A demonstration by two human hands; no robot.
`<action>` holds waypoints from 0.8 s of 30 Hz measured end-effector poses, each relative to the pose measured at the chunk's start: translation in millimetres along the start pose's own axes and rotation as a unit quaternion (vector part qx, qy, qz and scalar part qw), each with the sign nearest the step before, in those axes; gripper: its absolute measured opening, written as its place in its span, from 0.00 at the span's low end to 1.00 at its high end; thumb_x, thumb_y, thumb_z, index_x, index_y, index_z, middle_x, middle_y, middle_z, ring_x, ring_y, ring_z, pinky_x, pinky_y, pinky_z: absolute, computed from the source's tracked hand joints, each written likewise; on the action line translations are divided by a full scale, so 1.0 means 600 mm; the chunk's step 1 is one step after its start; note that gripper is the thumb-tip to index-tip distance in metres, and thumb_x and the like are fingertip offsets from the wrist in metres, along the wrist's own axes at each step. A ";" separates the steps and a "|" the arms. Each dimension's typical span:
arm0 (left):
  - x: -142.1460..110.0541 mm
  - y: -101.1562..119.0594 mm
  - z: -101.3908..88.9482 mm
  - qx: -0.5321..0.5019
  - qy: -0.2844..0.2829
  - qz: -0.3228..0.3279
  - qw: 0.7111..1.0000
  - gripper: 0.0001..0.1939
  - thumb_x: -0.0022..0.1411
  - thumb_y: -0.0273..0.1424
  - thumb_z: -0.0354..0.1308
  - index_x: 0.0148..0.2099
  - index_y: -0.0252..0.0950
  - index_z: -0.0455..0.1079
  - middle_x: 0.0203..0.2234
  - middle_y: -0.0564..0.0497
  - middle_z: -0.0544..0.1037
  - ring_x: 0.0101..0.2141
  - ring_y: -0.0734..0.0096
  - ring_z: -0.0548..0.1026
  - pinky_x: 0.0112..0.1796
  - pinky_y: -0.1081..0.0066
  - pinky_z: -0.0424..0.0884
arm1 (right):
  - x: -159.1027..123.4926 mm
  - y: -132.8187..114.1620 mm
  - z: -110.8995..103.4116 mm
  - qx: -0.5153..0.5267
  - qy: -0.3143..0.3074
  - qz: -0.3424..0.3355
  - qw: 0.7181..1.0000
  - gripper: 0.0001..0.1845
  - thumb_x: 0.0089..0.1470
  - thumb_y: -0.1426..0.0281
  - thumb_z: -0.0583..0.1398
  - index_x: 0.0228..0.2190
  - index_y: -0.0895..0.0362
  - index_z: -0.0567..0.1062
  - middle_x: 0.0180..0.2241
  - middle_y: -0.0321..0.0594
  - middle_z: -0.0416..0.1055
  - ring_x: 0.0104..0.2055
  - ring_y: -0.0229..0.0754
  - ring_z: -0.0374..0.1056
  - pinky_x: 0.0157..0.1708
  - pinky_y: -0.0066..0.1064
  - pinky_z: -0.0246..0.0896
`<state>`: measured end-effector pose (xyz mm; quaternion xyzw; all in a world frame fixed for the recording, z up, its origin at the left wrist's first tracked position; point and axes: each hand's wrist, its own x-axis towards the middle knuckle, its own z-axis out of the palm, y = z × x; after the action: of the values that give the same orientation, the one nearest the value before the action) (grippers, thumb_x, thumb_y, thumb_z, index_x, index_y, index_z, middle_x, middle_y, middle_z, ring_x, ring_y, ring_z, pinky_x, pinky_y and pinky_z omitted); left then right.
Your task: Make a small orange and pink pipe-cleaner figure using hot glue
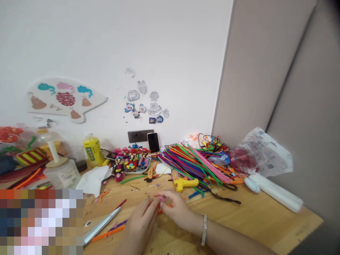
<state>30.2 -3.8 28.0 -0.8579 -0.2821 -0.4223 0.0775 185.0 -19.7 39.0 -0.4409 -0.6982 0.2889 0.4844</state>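
My left hand (143,216) and my right hand (178,209) meet above the wooden table. Between their fingertips they pinch a small pink fuzzy piece (162,199), whose exact shape is mostly covered by the fingers. A bit of orange shows just below it, partly hidden. Beyond my right hand a yellow glue gun (183,183) lies on its side. Left of my left hand are scissors (102,226), with orange and purple pipe cleaners (108,233) beside the blade. Past the glue gun spreads a large heap of coloured pipe cleaners (186,161).
Small figures (132,159) crowd a tray at the back, near a propped phone (153,142). A yellow bottle (92,150), a glass jar (62,173) and white tissue (92,180) stand or lie at left. A plastic bag (265,152) and white roll (277,193) occupy the right.
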 end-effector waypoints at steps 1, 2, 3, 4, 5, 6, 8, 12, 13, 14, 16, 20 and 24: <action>-0.001 -0.002 0.000 0.016 -0.001 0.007 1.000 0.12 0.59 0.26 0.46 0.43 0.36 0.67 0.28 0.46 0.76 0.28 0.70 0.74 0.28 0.75 0.71 | 0.000 -0.002 0.000 0.004 0.002 0.005 1.000 0.14 0.49 0.70 0.56 0.40 0.56 0.73 0.39 0.41 0.71 0.43 0.43 0.65 0.45 0.35 0.57; -0.001 -0.002 -0.001 0.027 -0.002 0.010 1.000 0.12 0.59 0.26 0.45 0.43 0.36 0.67 0.27 0.46 0.75 0.27 0.70 0.74 0.27 0.75 0.70 | -0.001 -0.004 -0.001 0.010 0.004 0.010 1.000 0.14 0.50 0.68 0.56 0.40 0.56 0.73 0.40 0.42 0.71 0.44 0.43 0.65 0.45 0.36 0.57; -0.001 -0.002 -0.002 0.028 -0.003 0.007 1.000 0.13 0.59 0.26 0.45 0.43 0.36 0.67 0.26 0.46 0.75 0.27 0.70 0.73 0.26 0.75 0.70 | -0.001 -0.006 -0.001 0.018 0.004 0.016 1.000 0.15 0.50 0.67 0.56 0.40 0.56 0.73 0.40 0.42 0.72 0.44 0.44 0.65 0.46 0.36 0.57; 0.000 -0.001 -0.004 0.018 -0.005 0.000 1.000 0.12 0.60 0.27 0.45 0.42 0.36 0.67 0.26 0.46 0.75 0.27 0.70 0.74 0.27 0.75 0.70 | -0.001 -0.008 -0.002 0.030 0.003 0.022 0.999 0.16 0.51 0.65 0.55 0.41 0.57 0.73 0.40 0.43 0.71 0.44 0.44 0.65 0.46 0.37 0.57; 0.002 0.000 -0.007 0.001 -0.008 -0.012 1.000 0.12 0.60 0.27 0.45 0.42 0.36 0.67 0.27 0.46 0.75 0.28 0.70 0.74 0.28 0.74 0.70 | -0.001 -0.009 -0.003 0.046 0.001 0.028 0.999 0.17 0.51 0.63 0.55 0.41 0.57 0.73 0.41 0.43 0.71 0.45 0.44 0.65 0.47 0.37 0.57; 0.004 0.002 -0.010 -0.021 -0.012 -0.027 0.999 0.11 0.60 0.28 0.45 0.40 0.36 0.68 0.28 0.46 0.75 0.29 0.70 0.74 0.30 0.74 0.71 | -0.001 -0.010 -0.003 0.065 -0.003 0.033 0.997 0.18 0.52 0.61 0.54 0.41 0.57 0.72 0.42 0.44 0.71 0.46 0.44 0.65 0.47 0.37 0.57; 0.009 0.005 -0.015 -0.062 -0.022 -0.067 0.996 0.09 0.60 0.30 0.46 0.38 0.37 0.67 0.29 0.47 0.75 0.31 0.69 0.75 0.32 0.73 0.71 | -0.001 -0.009 -0.004 0.106 -0.011 0.039 0.994 0.20 0.53 0.59 0.53 0.42 0.57 0.72 0.42 0.44 0.71 0.46 0.44 0.65 0.46 0.36 0.58; 0.012 0.007 -0.019 -0.098 -0.037 -0.129 0.986 0.08 0.60 0.33 0.47 0.38 0.38 0.66 0.31 0.48 0.76 0.34 0.68 0.75 0.35 0.72 0.72 | 0.002 -0.006 -0.004 0.142 -0.024 0.027 0.989 0.21 0.52 0.57 0.54 0.42 0.57 0.72 0.42 0.43 0.71 0.44 0.43 0.66 0.45 0.36 0.59; 0.011 0.007 -0.019 -0.099 -0.039 -0.127 0.986 0.09 0.60 0.33 0.47 0.39 0.38 0.66 0.32 0.48 0.76 0.34 0.67 0.75 0.35 0.71 0.72 | 0.002 -0.005 -0.004 0.147 -0.025 0.026 0.988 0.21 0.51 0.57 0.54 0.41 0.57 0.73 0.41 0.43 0.72 0.44 0.43 0.66 0.46 0.36 0.59; 0.010 0.007 -0.019 -0.099 -0.038 -0.120 0.987 0.09 0.60 0.33 0.47 0.39 0.38 0.66 0.33 0.47 0.76 0.35 0.67 0.75 0.35 0.71 0.72 | 0.003 -0.005 -0.004 0.154 -0.025 0.030 0.987 0.21 0.51 0.57 0.54 0.40 0.57 0.73 0.41 0.43 0.72 0.44 0.43 0.66 0.46 0.36 0.59; 0.009 0.007 -0.019 -0.096 -0.034 -0.101 0.990 0.09 0.60 0.32 0.47 0.40 0.38 0.66 0.34 0.46 0.76 0.35 0.67 0.75 0.35 0.71 0.72 | 0.004 -0.005 -0.004 0.174 -0.024 0.043 0.984 0.22 0.49 0.56 0.55 0.39 0.58 0.74 0.41 0.43 0.72 0.44 0.44 0.66 0.46 0.36 0.59; 0.006 0.004 -0.019 -0.084 -0.019 -0.066 0.994 0.09 0.59 0.29 0.48 0.40 0.37 0.66 0.35 0.45 0.75 0.36 0.68 0.74 0.35 0.72 0.72 | 0.006 -0.003 -0.003 0.215 -0.025 0.067 0.974 0.23 0.46 0.55 0.58 0.38 0.59 0.75 0.40 0.45 0.72 0.44 0.45 0.67 0.46 0.38 0.59; 0.003 0.001 -0.018 -0.090 -0.018 -0.053 0.994 0.08 0.59 0.26 0.48 0.40 0.37 0.66 0.36 0.45 0.75 0.37 0.69 0.74 0.36 0.73 0.71 | 0.006 -0.003 -0.002 0.222 -0.022 0.075 0.972 0.23 0.45 0.55 0.59 0.37 0.59 0.75 0.38 0.45 0.73 0.42 0.45 0.67 0.45 0.38 0.59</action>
<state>23.7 -7.4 36.5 -0.8527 -0.2893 -0.4341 -0.0278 185.3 -17.5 42.2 -0.3671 -0.5917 0.4819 0.5319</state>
